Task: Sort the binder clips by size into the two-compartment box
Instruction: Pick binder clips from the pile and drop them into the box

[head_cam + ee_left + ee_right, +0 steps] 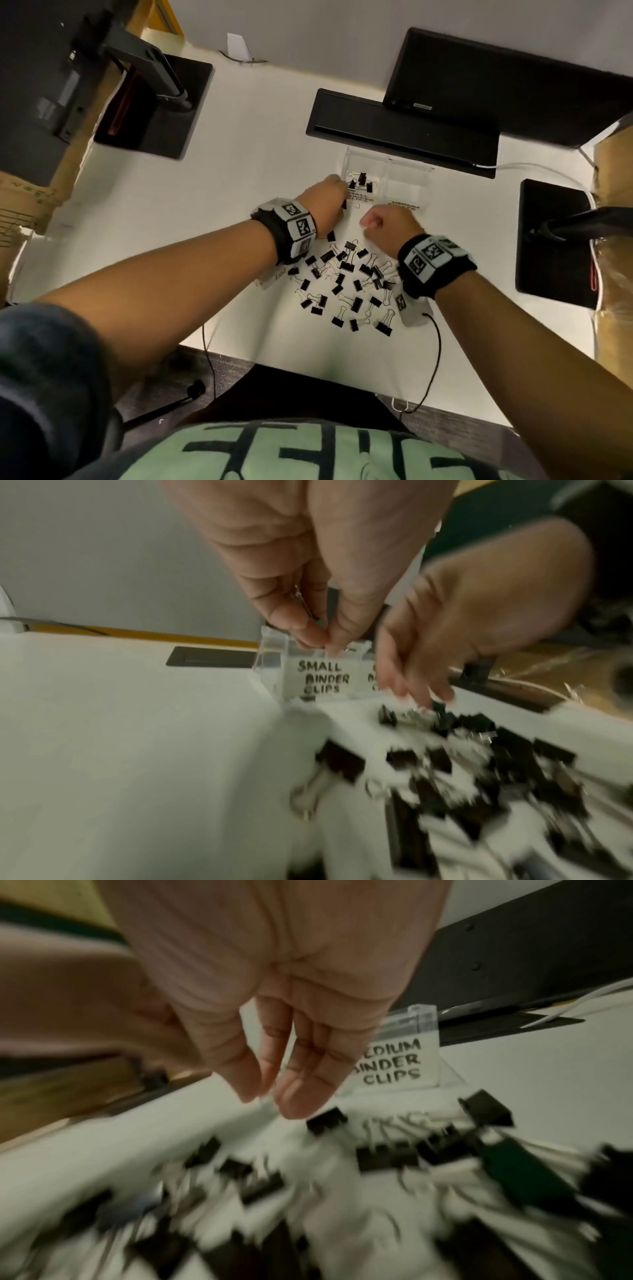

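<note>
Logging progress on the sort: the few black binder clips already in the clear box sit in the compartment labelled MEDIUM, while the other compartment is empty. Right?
Wrong compartment. The head view shows the black binder clips in the clear two-compartment box's SMALL side; the MEDIUM compartment is empty.

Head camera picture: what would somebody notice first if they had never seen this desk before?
Probably the big heap of black binder clips scattered on the white desk between the two forearms. Next, the left hand at the clear two-compartment box, its fingers pinching a clip's wire handle at the side labelled for small clips, where a few clips already lie. The right hand hovers over the heap, holding nothing.
</note>
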